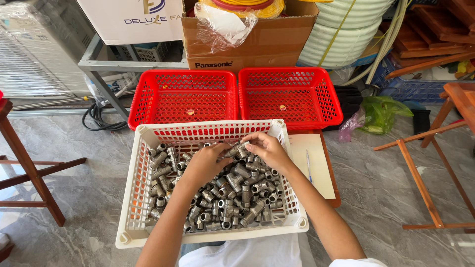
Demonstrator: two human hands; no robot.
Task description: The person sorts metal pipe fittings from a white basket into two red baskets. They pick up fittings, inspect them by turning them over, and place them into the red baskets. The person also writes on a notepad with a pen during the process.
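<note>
I see both hands over the far edge of the white basket [129, 198]. My left hand [205, 163] and right hand [269, 148] pinch one grey metal pipe fitting [237, 147] between them, above the heap of fittings [222, 198]. Two red baskets [232, 94] sit beyond.

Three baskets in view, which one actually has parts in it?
The white basket, nearest the person: it is full of grey metal fittings. Both hands are in it. The two red baskets behind look empty.
</note>
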